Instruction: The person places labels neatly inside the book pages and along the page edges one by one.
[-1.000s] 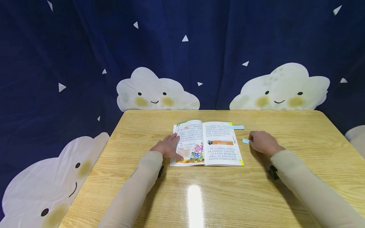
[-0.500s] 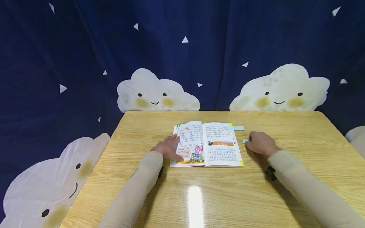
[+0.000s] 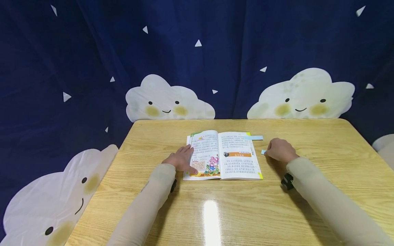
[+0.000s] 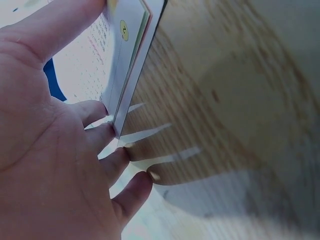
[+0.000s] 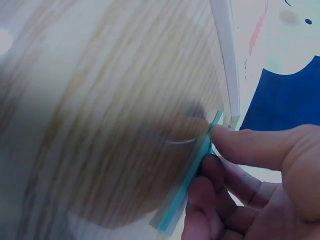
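An open book point(image 3: 229, 166) with printed text and a cartoon animal lies flat on the wooden table. My left hand point(image 3: 181, 160) rests on its left page edge, thumb on the lower page and fingers spread; in the left wrist view, the fingertips reach past the page edges. To the right of the book, my right hand point(image 3: 280, 149) pinches a light blue strip point(image 3: 263, 152) between thumb and fingers. In the right wrist view that strip point(image 5: 181, 192) looks long and narrow, held just above the wood. Another light blue strip point(image 3: 256, 137) sticks out from the right page's upper edge.
The wooden table point(image 3: 246, 212) runs back to a dark blue curtain point(image 3: 184, 37) with cloud shapes. Black bands point(image 3: 287, 181) show beneath the sleeves at the wrists. A bright light reflection falls on the near tabletop.
My right hand has shifted slightly left, nearer the book, and less of the strip shows in front of the fingers. The left hand and the book stay in place.
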Motion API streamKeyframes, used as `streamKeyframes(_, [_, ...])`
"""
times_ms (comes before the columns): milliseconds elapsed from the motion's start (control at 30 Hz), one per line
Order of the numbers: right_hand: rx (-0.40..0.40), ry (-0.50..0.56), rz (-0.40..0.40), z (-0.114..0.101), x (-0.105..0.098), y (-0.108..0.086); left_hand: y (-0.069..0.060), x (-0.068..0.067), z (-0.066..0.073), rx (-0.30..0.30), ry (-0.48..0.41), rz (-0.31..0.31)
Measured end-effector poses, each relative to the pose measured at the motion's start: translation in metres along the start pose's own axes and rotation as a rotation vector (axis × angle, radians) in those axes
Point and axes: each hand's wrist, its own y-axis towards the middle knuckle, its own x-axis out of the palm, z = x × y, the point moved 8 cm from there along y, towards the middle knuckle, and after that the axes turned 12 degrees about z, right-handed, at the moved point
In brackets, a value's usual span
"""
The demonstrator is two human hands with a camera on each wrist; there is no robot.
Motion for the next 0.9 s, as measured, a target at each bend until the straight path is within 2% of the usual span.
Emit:
streamKeyframes(300, [0.010, 0.047, -0.001, 0.0007, 0.0016, 0.0013, -0.0005, 0.0024, -0.0019, -0.003, -0.017, 0.005])
streamKeyframes(567, [-0.045, 0.069, 0.007, -0.0017, 0.0002, 0.0018, 0.0018, 0.0024, -0.0024, 0.004, -0.005, 0.018])
streamKeyframes(900, [-0.066, 0.059, -0.003, -0.0031, 0.0003, 0.0000, 0.0001, 0.0015, -0.0016, 0.026, 0.004, -0.009])
